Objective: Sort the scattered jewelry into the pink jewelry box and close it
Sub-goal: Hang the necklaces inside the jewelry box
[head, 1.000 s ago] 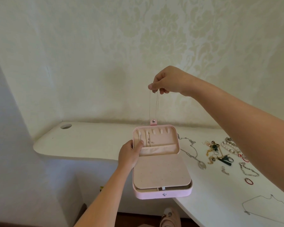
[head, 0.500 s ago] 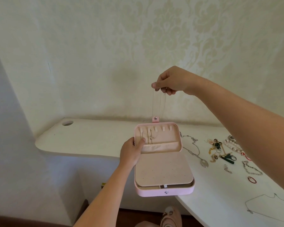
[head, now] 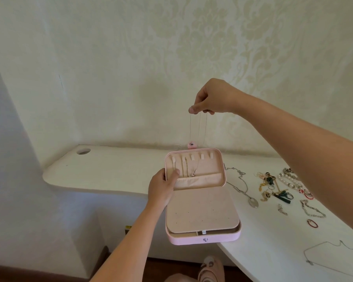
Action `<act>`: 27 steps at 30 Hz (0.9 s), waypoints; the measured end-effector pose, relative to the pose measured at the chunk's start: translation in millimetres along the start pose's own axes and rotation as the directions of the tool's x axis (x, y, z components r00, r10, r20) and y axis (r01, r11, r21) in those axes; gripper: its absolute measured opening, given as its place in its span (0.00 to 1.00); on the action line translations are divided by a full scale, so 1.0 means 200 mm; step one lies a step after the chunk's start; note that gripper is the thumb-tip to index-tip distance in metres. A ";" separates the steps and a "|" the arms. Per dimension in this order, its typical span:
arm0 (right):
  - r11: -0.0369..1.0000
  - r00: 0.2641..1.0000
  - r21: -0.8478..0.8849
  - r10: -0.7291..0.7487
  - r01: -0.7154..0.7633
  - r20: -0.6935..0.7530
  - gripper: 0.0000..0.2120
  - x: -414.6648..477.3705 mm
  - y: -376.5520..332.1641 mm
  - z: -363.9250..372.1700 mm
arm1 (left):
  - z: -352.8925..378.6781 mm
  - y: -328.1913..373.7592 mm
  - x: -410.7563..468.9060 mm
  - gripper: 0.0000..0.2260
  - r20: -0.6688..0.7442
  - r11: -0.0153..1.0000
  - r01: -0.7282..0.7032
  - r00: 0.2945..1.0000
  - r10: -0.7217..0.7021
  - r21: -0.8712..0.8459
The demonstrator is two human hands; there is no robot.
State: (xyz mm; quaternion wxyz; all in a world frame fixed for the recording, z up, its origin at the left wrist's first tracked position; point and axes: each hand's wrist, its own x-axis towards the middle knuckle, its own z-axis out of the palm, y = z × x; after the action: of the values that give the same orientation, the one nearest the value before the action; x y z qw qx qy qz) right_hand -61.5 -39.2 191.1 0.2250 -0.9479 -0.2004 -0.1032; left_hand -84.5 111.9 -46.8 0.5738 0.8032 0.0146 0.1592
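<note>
The right hand point(head: 210, 98) pinches a thin chain point(head: 190, 127), which hangs into the open pink jewelry box point(head: 188, 240). The left hand point(head: 163, 188) grips the box's left edge. The chain seems light, limp and easy to tangle, so it is best held near its ends.

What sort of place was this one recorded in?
Likely a home, perhaps a bedroom: damask wallpaper, a white curved desk with a cable hole against the wall, and scattered jewelry beside a pink jewelry box.
</note>
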 end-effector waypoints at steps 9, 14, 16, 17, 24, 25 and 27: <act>1.000 1.000 -0.030 -0.008 0.007 -0.029 0.11 -0.02 -0.03 -0.01 | -0.01 0.01 -0.03 0.20 0.002 0.986 -0.008 1.000 0.009 -0.167; 0.999 0.997 -0.031 0.024 -0.027 -0.071 0.12 -0.03 -0.02 -0.04 | -0.03 0.03 -0.03 0.20 0.023 0.981 -0.008 1.000 0.013 -0.192; 0.998 0.996 -0.031 0.045 -0.047 -0.072 0.12 -0.04 0.00 -0.04 | -0.03 0.03 -0.03 0.17 0.014 0.980 -0.022 1.000 0.026 -0.200; 0.998 0.996 -0.035 0.056 -0.058 -0.068 0.13 -0.04 0.01 -0.03 | -0.03 0.04 -0.03 0.16 0.015 0.979 -0.026 0.999 0.029 -0.200; 0.996 0.993 -0.008 0.083 -0.084 -0.080 0.12 -0.07 0.03 -0.03 | -0.05 0.10 -0.01 0.12 0.088 0.982 0.061 0.995 -0.046 -0.176; 0.996 0.993 0.000 0.084 -0.085 -0.083 0.12 -0.07 0.03 -0.04 | -0.05 0.10 -0.01 0.10 0.093 0.982 0.072 0.994 -0.057 -0.176; 0.997 0.993 0.011 0.083 -0.083 -0.088 0.12 -0.08 0.02 -0.06 | -0.06 0.12 -0.01 0.08 0.114 0.977 0.103 0.990 -0.083 -0.188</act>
State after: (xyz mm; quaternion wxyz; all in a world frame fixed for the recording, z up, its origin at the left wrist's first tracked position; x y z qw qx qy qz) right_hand -75.3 -53.5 195.7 0.2411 -0.9491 -0.1510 -0.1351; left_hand -93.3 114.0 -22.6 0.6561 0.7492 0.0063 0.0901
